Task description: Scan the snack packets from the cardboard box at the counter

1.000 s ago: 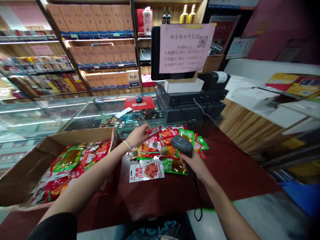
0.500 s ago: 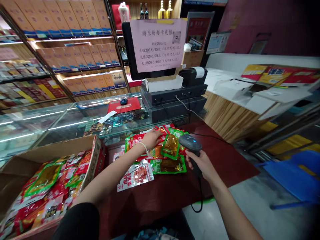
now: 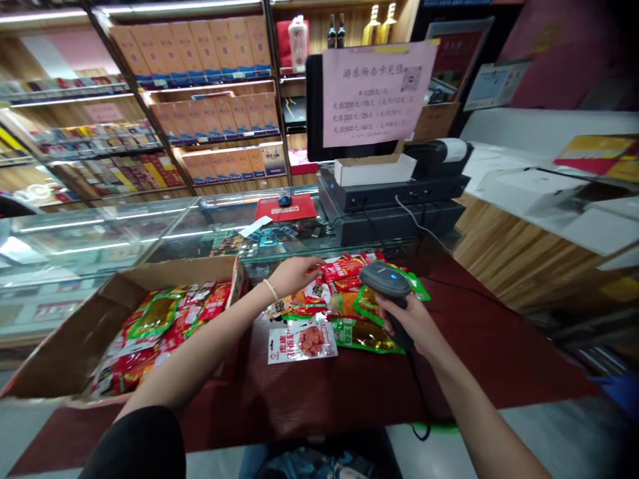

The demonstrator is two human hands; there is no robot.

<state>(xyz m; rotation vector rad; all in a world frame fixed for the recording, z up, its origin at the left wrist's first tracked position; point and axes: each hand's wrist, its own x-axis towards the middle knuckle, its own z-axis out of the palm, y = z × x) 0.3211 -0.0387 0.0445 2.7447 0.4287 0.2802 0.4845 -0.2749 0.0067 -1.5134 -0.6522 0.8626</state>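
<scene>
My right hand [image 3: 413, 320] is wrapped round the handle of a black barcode scanner [image 3: 383, 278], whose blue light shows on top. Its head hangs over the right part of a pile of snack packets. At the pile's left, my left hand [image 3: 295, 274] has its fingers closed on the end of a red snack packet [image 3: 344, 268]. Beneath and around lie several more packets, among them a green-edged packet [image 3: 368, 334] and, at the near left, a white packet [image 3: 303, 342] with a clear window. The scanner's cord drops past the table's front edge.
An open cardboard box [image 3: 238, 276] full of snack packets stands left on the dark red table [image 3: 309, 399]. Behind is a glass counter [image 3: 164, 213] with a red mouse pad [image 3: 294, 209]. A monitor with a pink sign [image 3: 377, 100] stands above a black cash drawer [image 3: 394, 223].
My left hand has shifted to the left side of the pile and now pinches a red packet. The view has turned left. The scanner stays in my right hand over the packets.
</scene>
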